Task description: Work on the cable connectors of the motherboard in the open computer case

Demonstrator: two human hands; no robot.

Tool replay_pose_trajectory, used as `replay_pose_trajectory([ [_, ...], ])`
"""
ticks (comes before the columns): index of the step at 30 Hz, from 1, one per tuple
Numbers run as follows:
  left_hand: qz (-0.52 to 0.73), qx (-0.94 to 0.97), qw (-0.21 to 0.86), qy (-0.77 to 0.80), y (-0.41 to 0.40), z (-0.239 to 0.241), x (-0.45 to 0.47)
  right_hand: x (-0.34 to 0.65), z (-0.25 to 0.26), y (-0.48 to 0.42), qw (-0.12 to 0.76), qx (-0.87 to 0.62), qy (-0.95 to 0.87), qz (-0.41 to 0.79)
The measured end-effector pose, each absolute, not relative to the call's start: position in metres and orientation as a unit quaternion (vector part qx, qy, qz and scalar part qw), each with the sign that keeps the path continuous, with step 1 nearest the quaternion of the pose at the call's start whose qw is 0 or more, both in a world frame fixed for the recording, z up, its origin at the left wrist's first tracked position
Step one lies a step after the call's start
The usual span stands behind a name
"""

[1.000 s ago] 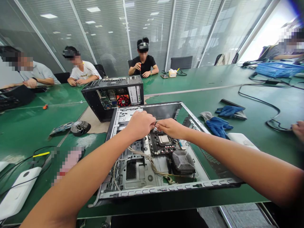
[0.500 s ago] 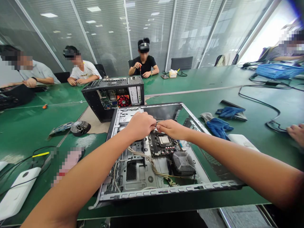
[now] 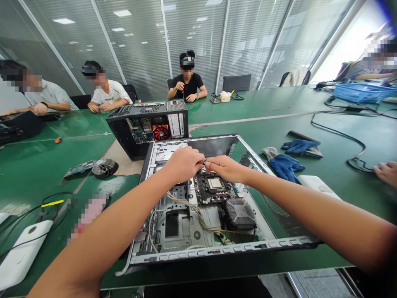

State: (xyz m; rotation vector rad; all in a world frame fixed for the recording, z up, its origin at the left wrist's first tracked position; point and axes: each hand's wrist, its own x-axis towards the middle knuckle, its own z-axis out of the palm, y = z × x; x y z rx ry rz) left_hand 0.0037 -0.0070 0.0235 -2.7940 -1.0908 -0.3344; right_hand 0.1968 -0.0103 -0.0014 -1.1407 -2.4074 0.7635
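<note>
An open computer case (image 3: 198, 253) lies on its side in front of me. Over its far part my left hand (image 3: 185, 164) and my right hand (image 3: 226, 167) meet, both with fingers pinched together. Whatever sits between the fingertips is too small and too covered to make out. Just below my hands is the motherboard (image 3: 203, 193), with a bare square processor (image 3: 214, 183) on it. A black finned heatsink (image 3: 239, 213) rests in the case nearer to me. Bundled beige cables (image 3: 198, 213) run across the case floor.
A second computer tower (image 3: 128, 142) stands behind the case. Blue work gloves (image 3: 285, 165) and a white power bank (image 3: 316, 184) lie to the right. A round cooler (image 3: 104, 168) and another white power bank (image 3: 26, 252) are at left. Co-workers sit around the green table (image 3: 235, 120).
My hands stay in nearly the same place, fingertips still together. Nothing in the case has visibly moved.
</note>
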Motion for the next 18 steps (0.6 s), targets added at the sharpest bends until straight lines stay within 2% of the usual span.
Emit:
replay_pose_trajectory([
  [8,-0.068,-0.927,0.066,-0.363,-0.0094,0.0242,0.0048,0.1977,-0.0040,-0.0095,0.159,-0.396,-0.873,0.237],
  [18,-0.082,-0.920,0.029,-0.381,-0.0100,0.0218,0.0034,0.1991,-0.0068,-0.0097,0.153,-0.401,-0.878,0.213],
])
